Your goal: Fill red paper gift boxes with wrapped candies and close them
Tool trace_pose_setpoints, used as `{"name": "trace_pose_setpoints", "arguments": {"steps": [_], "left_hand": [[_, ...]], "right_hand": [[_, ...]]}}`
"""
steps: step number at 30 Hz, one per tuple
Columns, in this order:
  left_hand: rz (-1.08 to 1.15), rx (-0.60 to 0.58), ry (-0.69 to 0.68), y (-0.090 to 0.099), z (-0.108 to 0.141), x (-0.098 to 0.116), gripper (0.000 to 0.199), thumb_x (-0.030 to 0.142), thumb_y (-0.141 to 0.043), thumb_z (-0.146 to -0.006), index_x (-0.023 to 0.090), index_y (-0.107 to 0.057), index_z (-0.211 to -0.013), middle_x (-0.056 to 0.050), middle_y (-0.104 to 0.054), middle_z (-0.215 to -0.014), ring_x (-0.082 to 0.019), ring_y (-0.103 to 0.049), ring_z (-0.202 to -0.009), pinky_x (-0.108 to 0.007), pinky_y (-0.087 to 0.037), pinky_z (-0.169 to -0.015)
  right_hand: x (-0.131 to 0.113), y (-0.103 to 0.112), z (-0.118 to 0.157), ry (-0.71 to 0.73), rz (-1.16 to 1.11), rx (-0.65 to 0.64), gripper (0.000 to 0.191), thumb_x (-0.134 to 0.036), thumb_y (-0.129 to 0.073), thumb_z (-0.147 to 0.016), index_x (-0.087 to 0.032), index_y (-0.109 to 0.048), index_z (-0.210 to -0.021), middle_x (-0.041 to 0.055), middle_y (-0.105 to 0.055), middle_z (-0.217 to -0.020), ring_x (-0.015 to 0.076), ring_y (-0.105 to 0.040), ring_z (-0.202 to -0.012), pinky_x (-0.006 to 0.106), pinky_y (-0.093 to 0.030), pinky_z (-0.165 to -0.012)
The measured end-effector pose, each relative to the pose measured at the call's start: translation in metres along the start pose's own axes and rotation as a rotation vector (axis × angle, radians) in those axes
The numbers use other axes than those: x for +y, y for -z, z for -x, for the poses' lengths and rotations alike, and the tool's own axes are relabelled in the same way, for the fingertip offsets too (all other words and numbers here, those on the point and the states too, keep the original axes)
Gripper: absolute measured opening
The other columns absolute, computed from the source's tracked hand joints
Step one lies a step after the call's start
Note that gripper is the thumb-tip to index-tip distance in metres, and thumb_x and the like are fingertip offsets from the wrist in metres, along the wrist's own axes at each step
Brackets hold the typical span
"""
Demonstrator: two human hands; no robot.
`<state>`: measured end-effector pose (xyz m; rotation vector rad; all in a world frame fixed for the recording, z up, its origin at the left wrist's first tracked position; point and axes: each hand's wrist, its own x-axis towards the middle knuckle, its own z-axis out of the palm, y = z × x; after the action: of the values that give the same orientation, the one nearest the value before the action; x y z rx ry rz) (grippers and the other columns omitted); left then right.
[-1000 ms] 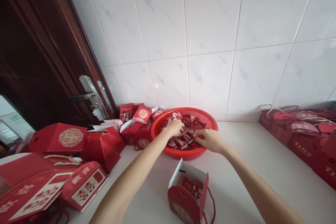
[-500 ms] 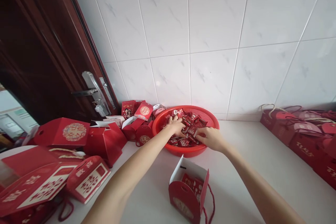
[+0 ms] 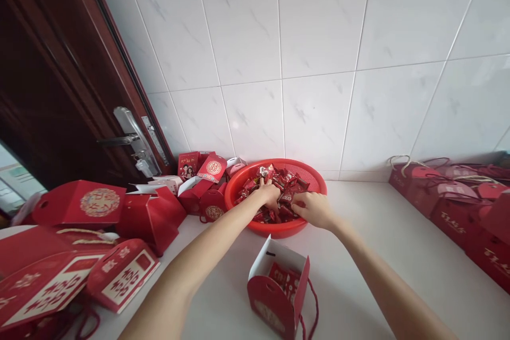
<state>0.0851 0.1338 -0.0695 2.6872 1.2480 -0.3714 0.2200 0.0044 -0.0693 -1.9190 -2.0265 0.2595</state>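
Observation:
A red plastic basket [image 3: 314, 172] with a perforated wall holds a heap of red-wrapped candies [image 3: 287, 178]. Inside it, my left hand [image 3: 269, 194] reaches into the heap with thumb and fingers apart, some fingertips hidden among the wrappers. My right hand [image 3: 314, 208] is over the basket's right front side, its fingers curled down on the candies; the wrapper at its fingertips is mostly covered. In front of the basket stands a red gift box [image 3: 271, 292], open at the top, with a white inside, red packets in it and a dark red cord handle at its right.
Red gift boxes [image 3: 101, 202] are piled along the left, some with cord handles, and smaller ones [image 3: 213, 167] lean by the wall. At the right stands a row of red boxes [image 3: 448, 220]. Behind rises a tiled wall [image 3: 319, 117]; a dark wooden door [image 3: 51, 64] is at left.
The view has shifted slightly, so everything sits a little further left. My left fingers have sunk deeper into the candies. My right fingers have curled in more over the candies.

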Motion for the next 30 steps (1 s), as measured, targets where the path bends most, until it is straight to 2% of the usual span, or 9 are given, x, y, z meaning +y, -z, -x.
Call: {"name": "trace_pose_setpoints", "arguments": {"steps": [2, 5, 7, 8, 12, 16, 21, 24, 30], "left_hand": [[0.113, -0.012, -0.03, 0.002, 0.003, -0.008, 0.028, 0.034, -0.085, -0.049, 0.019, -0.074, -0.071, -0.013, -0.074, -0.108, -0.046, -0.04, -0.135, -0.055, -0.032, -0.11], [0.326, -0.044, -0.117, 0.008, 0.008, -0.02, 0.019, 0.037, -0.077, -0.06, 0.021, -0.074, -0.069, -0.002, -0.073, -0.082, -0.032, -0.062, -0.107, -0.038, -0.046, -0.096], [0.473, -0.051, -0.184, 0.011, 0.01, -0.026, 0.017, 0.037, -0.071, -0.066, 0.02, -0.073, -0.07, 0.0, -0.071, -0.075, -0.024, -0.065, -0.091, -0.03, -0.048, -0.086], [0.542, -0.045, -0.208, 0.013, 0.011, -0.029, 0.018, 0.036, -0.068, -0.069, 0.019, -0.073, -0.07, 0.0, -0.071, -0.075, -0.022, -0.064, -0.088, -0.028, -0.048, -0.083], [0.76, 0.036, -0.206, 0.013, 0.011, -0.033, 0.024, 0.04, -0.061, -0.073, 0.018, -0.071, -0.073, -0.001, -0.072, -0.085, -0.021, -0.062, -0.092, -0.028, -0.046, -0.085], [0.895, 0.075, -0.159, 0.011, 0.011, -0.032, 0.024, 0.041, -0.063, -0.071, 0.018, -0.07, -0.074, -0.002, -0.071, -0.095, -0.023, -0.06, -0.102, -0.03, -0.044, -0.091], [1.001, 0.029, -0.134, 0.013, 0.015, -0.024, 0.02, 0.038, -0.066, -0.071, 0.019, -0.07, -0.075, -0.003, -0.071, -0.098, -0.024, -0.058, -0.11, -0.03, -0.043, -0.095], [1.068, -0.037, -0.131, 0.014, 0.017, -0.018, 0.023, 0.041, -0.063, -0.075, 0.018, -0.066, -0.075, -0.003, -0.07, -0.086, -0.022, -0.062, -0.097, -0.032, -0.048, -0.087], [1.148, -0.15, -0.13, 0.014, 0.017, -0.015, 0.028, 0.043, -0.051, -0.082, 0.019, -0.058, -0.07, -0.002, -0.063, -0.068, -0.017, -0.06, -0.072, -0.031, -0.051, -0.073]], "right_hand": [[0.0, 0.0, 0.0, 0.01, -0.007, 0.007, 0.022, -0.022, -0.051, -0.091, -0.021, -0.06, -0.071, -0.001, -0.065, -0.071, 0.0139, -0.057, -0.068, 0.026, -0.026, -0.058], [0.001, -0.002, 0.0, 0.012, -0.041, 0.023, 0.017, -0.023, -0.054, -0.09, -0.022, -0.063, -0.076, -0.0006, -0.069, -0.076, 0.0151, -0.061, -0.073, 0.026, -0.029, -0.06], [0.002, -0.003, -0.001, 0.0, -0.074, 0.055, 0.009, -0.022, -0.056, -0.088, -0.023, -0.065, -0.089, 0.0001, -0.072, -0.084, 0.0166, -0.064, -0.078, 0.026, -0.032, -0.062], [0.002, -0.004, -0.001, -0.008, -0.09, 0.071, 0.012, -0.022, -0.058, -0.088, -0.023, -0.065, -0.098, 0.0005, -0.073, -0.087, 0.0174, -0.065, -0.08, 0.026, -0.034, -0.063], [0.001, -0.004, -0.002, -0.031, -0.114, 0.091, 0.033, -0.027, -0.06, -0.089, -0.024, -0.056, -0.121, 0.0014, -0.074, -0.093, 0.0195, -0.069, -0.086, 0.026, -0.038, -0.067], [0.0, -0.002, -0.001, -0.046, -0.13, 0.077, 0.038, -0.03, -0.061, -0.09, -0.023, -0.052, -0.126, 0.0024, -0.075, -0.098, 0.0197, -0.07, -0.088, 0.027, -0.042, -0.071], [-0.002, -0.005, -0.003, -0.069, -0.138, 0.123, 0.036, -0.044, -0.055, -0.096, -0.023, -0.055, -0.125, 0.0036, -0.076, -0.096, 0.0212, -0.071, -0.091, 0.028, -0.043, -0.072], [-0.002, -0.007, -0.005, -0.104, -0.132, 0.15, 0.034, -0.048, -0.05, -0.098, -0.024, -0.058, -0.12, 0.0041, -0.075, -0.092, 0.0214, -0.071, -0.089, 0.028, -0.043, -0.07], [-0.003, -0.007, -0.006, -0.127, -0.177, 0.159, 0.027, -0.039, -0.054, -0.096, -0.024, -0.06, -0.118, 0.0037, -0.075, -0.097, 0.0212, -0.07, -0.092, 0.028, -0.043, -0.073]]}}
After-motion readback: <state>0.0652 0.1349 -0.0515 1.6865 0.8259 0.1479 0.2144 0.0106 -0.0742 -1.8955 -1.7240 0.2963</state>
